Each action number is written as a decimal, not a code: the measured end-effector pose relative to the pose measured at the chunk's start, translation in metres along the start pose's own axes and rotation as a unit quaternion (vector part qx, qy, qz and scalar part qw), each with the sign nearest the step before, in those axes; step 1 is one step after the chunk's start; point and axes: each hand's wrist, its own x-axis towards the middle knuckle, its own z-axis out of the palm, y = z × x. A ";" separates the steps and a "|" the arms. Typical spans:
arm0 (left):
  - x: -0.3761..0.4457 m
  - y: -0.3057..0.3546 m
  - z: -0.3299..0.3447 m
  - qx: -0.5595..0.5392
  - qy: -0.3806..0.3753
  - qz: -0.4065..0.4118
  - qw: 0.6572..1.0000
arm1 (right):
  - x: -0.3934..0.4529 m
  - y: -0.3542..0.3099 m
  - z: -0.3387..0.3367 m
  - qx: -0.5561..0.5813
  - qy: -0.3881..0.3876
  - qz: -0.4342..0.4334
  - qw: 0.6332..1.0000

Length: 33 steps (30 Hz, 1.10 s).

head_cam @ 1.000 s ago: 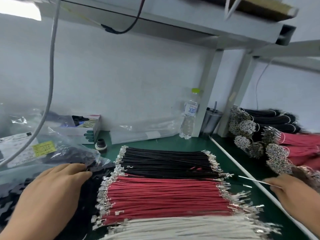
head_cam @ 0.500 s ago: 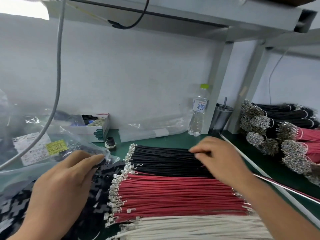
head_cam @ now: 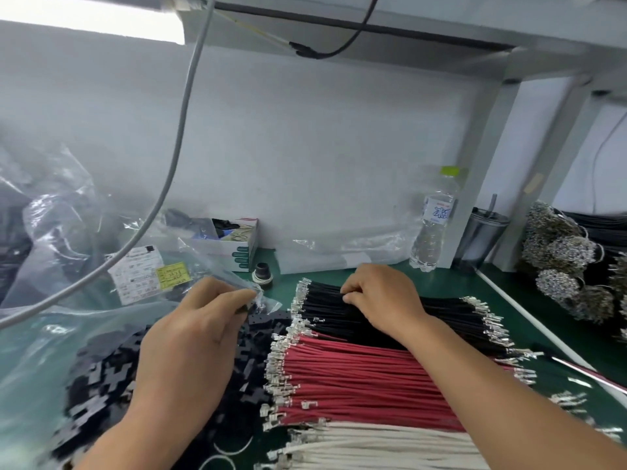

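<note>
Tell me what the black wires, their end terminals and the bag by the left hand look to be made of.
The black wires, gripped by the right hand: matte, flexible insulation, probably PVC or rubber; the core is hidden.
Their terminals: bright, silvery crimped metal that glints, likely plated.
The bag: thin clear plastic film, glossy and creased, with its contents showing through.

Black wires [head_cam: 451, 313], metal-tipped, lie flat in a row, pinched by my right hand [head_cam: 383, 296]; the clear bag [head_cam: 68, 320] lies crumpled beside them.
</note>
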 end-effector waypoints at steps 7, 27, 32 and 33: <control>-0.004 0.005 0.001 -0.028 -0.023 -0.002 0.999 | -0.003 0.003 -0.025 -0.157 0.010 -0.114 0.981; -0.012 0.036 0.002 -0.384 -0.104 -0.181 0.899 | -0.123 -0.018 -0.041 0.100 0.219 -0.129 0.962; -0.014 0.046 0.004 -0.421 -0.118 -0.216 0.873 | -0.126 -0.023 -0.048 0.172 0.194 -0.112 0.959; -0.014 0.048 0.003 -0.419 -0.123 -0.217 0.873 | -0.127 -0.024 -0.049 0.173 0.191 -0.114 0.959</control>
